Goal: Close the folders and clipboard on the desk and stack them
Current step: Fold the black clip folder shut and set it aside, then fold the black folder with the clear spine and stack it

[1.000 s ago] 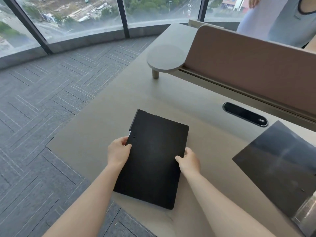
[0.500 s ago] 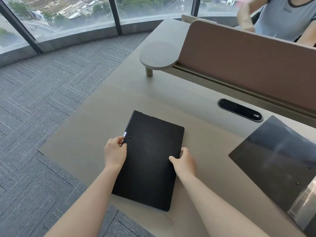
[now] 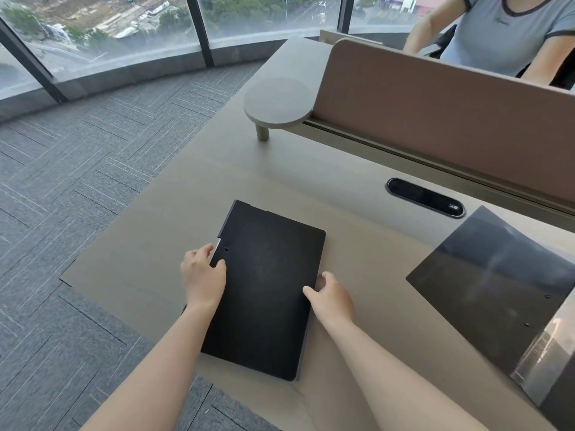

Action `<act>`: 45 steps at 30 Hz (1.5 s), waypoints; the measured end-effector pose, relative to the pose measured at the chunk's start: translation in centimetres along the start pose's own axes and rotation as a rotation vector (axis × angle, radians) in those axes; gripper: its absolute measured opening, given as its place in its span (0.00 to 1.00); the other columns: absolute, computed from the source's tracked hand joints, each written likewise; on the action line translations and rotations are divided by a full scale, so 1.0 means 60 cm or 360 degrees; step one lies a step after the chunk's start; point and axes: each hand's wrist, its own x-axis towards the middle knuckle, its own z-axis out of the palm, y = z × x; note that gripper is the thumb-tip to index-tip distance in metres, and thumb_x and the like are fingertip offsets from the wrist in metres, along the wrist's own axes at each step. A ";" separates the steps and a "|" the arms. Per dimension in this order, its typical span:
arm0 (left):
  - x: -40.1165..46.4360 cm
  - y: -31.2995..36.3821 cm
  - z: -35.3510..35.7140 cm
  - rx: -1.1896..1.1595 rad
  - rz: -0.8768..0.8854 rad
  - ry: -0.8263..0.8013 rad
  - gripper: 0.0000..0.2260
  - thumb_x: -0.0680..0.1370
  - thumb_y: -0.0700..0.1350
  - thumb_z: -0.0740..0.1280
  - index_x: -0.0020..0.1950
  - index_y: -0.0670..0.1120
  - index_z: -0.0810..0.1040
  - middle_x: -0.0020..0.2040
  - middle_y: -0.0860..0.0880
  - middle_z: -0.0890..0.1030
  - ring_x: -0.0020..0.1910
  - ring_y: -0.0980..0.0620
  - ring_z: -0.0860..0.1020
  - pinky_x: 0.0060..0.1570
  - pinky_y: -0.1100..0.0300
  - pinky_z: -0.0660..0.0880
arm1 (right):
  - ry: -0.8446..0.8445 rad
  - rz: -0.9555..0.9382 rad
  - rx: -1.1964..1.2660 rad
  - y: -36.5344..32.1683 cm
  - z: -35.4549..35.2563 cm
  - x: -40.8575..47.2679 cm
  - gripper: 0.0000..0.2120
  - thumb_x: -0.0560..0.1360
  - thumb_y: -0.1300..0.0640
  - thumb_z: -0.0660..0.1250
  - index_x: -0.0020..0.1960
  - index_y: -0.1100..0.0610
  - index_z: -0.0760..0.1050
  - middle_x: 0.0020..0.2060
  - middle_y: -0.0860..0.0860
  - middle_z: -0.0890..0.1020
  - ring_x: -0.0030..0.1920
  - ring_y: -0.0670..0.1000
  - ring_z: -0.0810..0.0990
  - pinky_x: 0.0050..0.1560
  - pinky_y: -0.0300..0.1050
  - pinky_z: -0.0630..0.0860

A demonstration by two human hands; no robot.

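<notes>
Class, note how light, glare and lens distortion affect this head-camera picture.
Head view: daylight from the curved window wall lights the scene evenly. The glossy dark open folder at right shows pale glare streaks, while the matte black closed folder shows almost none. Wide-angle distortion bends the beige desk edges and window frames. Focus looks sharp throughout.

The beige desk (image 3: 174,244) carries 1 closed black folder (image 3: 267,290) and 1 open folder (image 3: 491,284).

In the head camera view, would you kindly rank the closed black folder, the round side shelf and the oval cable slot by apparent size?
1. Closed black folder, held at its sides by both hands.
2. Round side shelf, though it lies farther away, so its true size is unsure.
3. Oval cable slot, clearly smallest.
</notes>
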 end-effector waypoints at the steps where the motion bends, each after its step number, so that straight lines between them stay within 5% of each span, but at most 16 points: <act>1: -0.002 0.005 0.000 0.0003 0.0025 0.0028 0.19 0.78 0.39 0.67 0.69 0.40 0.74 0.62 0.39 0.75 0.62 0.41 0.72 0.64 0.50 0.68 | 0.0001 0.0008 0.0007 0.003 -0.002 -0.001 0.30 0.75 0.44 0.66 0.74 0.52 0.65 0.61 0.52 0.81 0.61 0.55 0.79 0.59 0.49 0.76; 12: -0.078 0.109 0.064 -0.0047 0.0495 -0.0174 0.14 0.78 0.40 0.67 0.63 0.46 0.79 0.61 0.48 0.78 0.61 0.48 0.74 0.56 0.60 0.71 | -0.0148 0.0044 0.0053 0.042 -0.047 -0.023 0.16 0.78 0.50 0.61 0.64 0.53 0.74 0.55 0.53 0.82 0.54 0.57 0.82 0.54 0.47 0.76; 16: -0.142 0.163 0.117 -0.0057 0.0680 -0.0364 0.12 0.79 0.39 0.66 0.61 0.47 0.81 0.56 0.53 0.78 0.60 0.50 0.75 0.54 0.62 0.70 | -0.0168 0.0054 0.0130 0.073 -0.086 -0.034 0.05 0.76 0.53 0.61 0.48 0.49 0.76 0.43 0.49 0.80 0.49 0.59 0.84 0.51 0.49 0.79; 19: -0.194 0.204 0.166 -0.0032 0.0750 -0.0513 0.11 0.78 0.39 0.64 0.57 0.46 0.82 0.53 0.54 0.79 0.58 0.49 0.76 0.53 0.61 0.70 | -0.0053 0.0057 0.0171 0.113 -0.131 -0.038 0.10 0.74 0.54 0.62 0.35 0.48 0.74 0.36 0.48 0.81 0.45 0.60 0.85 0.47 0.49 0.80; 24: -0.292 0.265 0.249 -0.0014 0.0880 -0.0735 0.11 0.78 0.40 0.65 0.57 0.47 0.82 0.54 0.52 0.80 0.59 0.51 0.76 0.56 0.61 0.71 | 0.0154 0.0156 0.0268 0.206 -0.238 -0.056 0.13 0.74 0.53 0.60 0.31 0.48 0.73 0.36 0.51 0.84 0.43 0.59 0.84 0.46 0.48 0.79; 31: -0.428 0.345 0.358 0.0014 0.1057 -0.0963 0.10 0.77 0.41 0.67 0.57 0.46 0.82 0.55 0.50 0.81 0.56 0.50 0.78 0.56 0.63 0.72 | 0.0458 0.0213 0.0390 0.348 -0.376 -0.082 0.09 0.78 0.54 0.61 0.48 0.48 0.80 0.47 0.51 0.85 0.50 0.55 0.81 0.51 0.47 0.76; 36: -0.510 0.382 0.426 0.0146 0.1082 -0.1154 0.19 0.79 0.48 0.66 0.70 0.49 0.74 0.68 0.53 0.74 0.67 0.52 0.70 0.64 0.60 0.69 | 0.0643 0.0260 0.0519 0.429 -0.452 -0.093 0.17 0.79 0.58 0.61 0.67 0.51 0.74 0.60 0.51 0.78 0.59 0.54 0.78 0.57 0.46 0.73; 45: -0.572 0.410 0.520 0.0477 0.1111 -0.1239 0.31 0.78 0.56 0.66 0.79 0.51 0.60 0.80 0.50 0.58 0.79 0.48 0.54 0.77 0.50 0.57 | 0.0717 0.0223 0.0430 0.511 -0.555 -0.066 0.24 0.80 0.54 0.63 0.76 0.51 0.65 0.75 0.51 0.67 0.72 0.53 0.69 0.68 0.48 0.68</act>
